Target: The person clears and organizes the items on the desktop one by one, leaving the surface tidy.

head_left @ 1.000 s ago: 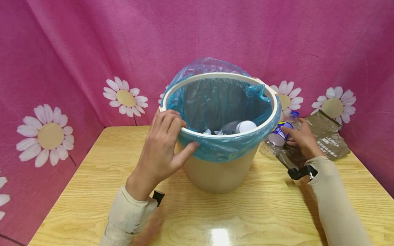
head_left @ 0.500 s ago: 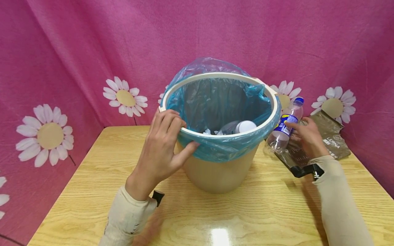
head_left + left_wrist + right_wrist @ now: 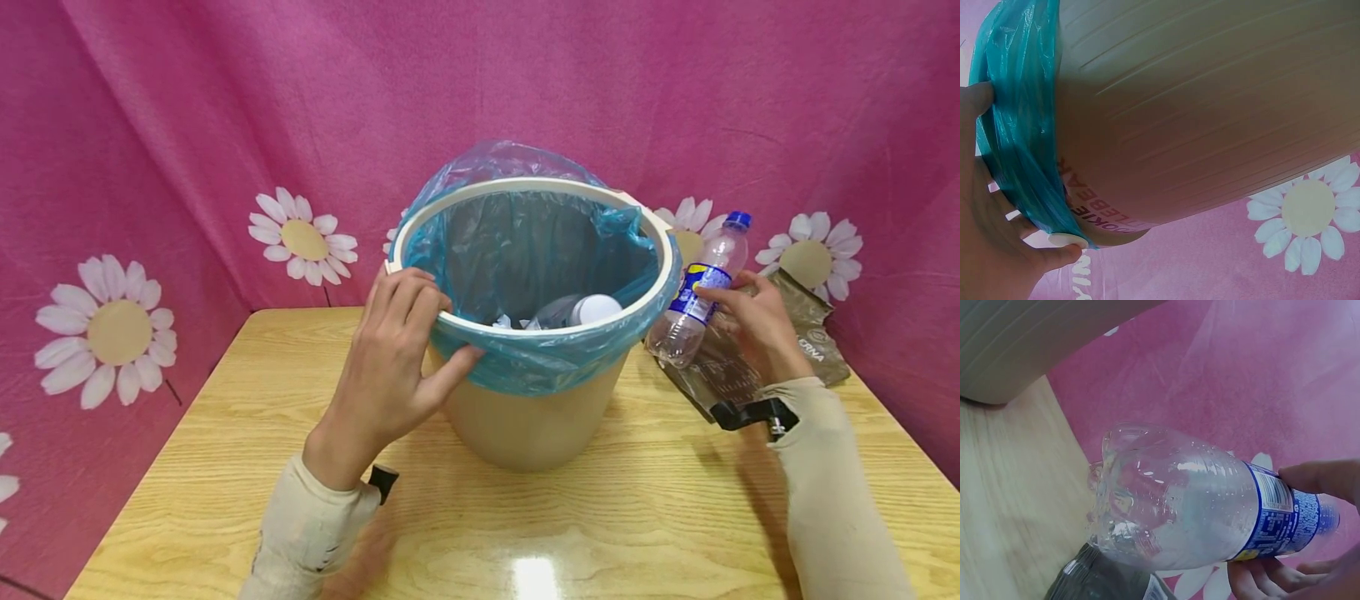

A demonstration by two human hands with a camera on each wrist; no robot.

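Observation:
A beige plastic bin (image 3: 528,417) lined with a blue bag (image 3: 525,250) stands mid-table. My left hand (image 3: 401,350) grips its near-left rim, fingers curled over the white ring (image 3: 1063,239) and thumb against the bag outside. My right hand (image 3: 750,321) holds an empty clear plastic bottle (image 3: 697,292) with a blue label (image 3: 1275,519) and blue cap, lifted off the table just right of the bin. Inside the bin lie a white-capped bottle (image 3: 592,308) and crumpled scraps.
A brown-grey flat pouch (image 3: 750,358) lies on the wooden table (image 3: 225,467) under and behind my right hand. Pink cloth with daisies (image 3: 303,237) walls in the back and both sides.
My right hand has raised the bottle from beside the pouch, tilting it more upright, cap up and to the right. My left hand has stayed on the bin's rim.

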